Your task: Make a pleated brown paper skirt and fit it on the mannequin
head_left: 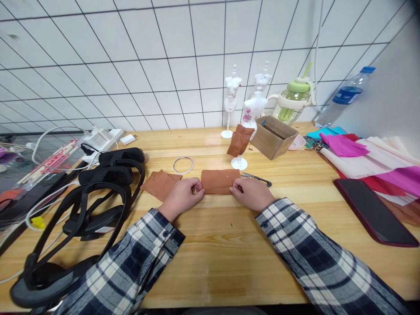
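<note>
A rectangular piece of brown fabric (220, 182) lies flat on the wooden table between my hands. My left hand (185, 192) pinches its lower left corner, fingers closed. At the lower right corner, my right hand (252, 192) pinches the same fabric with thumb and fingertips. Another brown fabric scrap (160, 183) lies partly behind my left hand. Thread snips (257, 178) rest just beyond my right hand. Behind the fabric stands a small white mannequin (254, 107) with a brown cloth piece (240, 141) around its lower part.
A second mannequin (231, 98), a cardboard box (275, 138) and a green-lidded cup (293, 98) stand at the back. A silver ring (183, 165) lies beyond my left hand. Black headsets (121, 197) and cables crowd the left; a phone (376, 212) and coloured fabrics (370, 159) lie right.
</note>
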Demonstrator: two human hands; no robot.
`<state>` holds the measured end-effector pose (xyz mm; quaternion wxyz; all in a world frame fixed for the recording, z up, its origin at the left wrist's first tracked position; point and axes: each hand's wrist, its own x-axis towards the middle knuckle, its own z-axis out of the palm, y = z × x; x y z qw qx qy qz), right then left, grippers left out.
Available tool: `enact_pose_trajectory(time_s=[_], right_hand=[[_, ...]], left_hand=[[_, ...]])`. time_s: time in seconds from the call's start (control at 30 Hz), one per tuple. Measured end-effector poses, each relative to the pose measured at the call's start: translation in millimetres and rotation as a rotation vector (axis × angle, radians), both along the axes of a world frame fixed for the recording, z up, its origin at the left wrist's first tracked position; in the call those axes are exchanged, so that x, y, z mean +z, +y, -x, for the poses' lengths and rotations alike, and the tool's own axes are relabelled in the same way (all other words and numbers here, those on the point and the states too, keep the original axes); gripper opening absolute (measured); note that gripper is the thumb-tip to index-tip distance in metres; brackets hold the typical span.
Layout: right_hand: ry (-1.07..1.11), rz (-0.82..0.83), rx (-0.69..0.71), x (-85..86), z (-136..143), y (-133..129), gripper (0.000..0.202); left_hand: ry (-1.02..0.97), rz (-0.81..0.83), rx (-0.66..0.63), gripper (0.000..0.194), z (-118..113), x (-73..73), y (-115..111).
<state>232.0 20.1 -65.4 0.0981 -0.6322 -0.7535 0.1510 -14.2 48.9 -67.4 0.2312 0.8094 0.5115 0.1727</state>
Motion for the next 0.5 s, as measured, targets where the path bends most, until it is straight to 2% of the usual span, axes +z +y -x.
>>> enact_pose_trajectory(time_s=[0.1, 0.33, 0.43, 0.5], right_hand=[[-0.019, 0.010, -0.042, 1.0, 2, 0, 0.026], [-0.050, 0.047, -0.032, 3.6, 2, 3, 0.026], [-0.054, 0.041, -0.011, 3.4, 2, 3, 0.025], [-0.066, 0.030, -0.008, 2.9, 2, 3, 0.026]], left_hand=[[0.057, -0.080, -0.013, 0.012, 0, 0.2, 0], [0.183, -0.261, -0.019, 0.008, -1, 2.3, 2], [0.163, -0.424, -0.056, 0.027, -10, 8.1, -8], [0.170, -0.492, -0.162, 0.029, -22, 11.0, -22]])
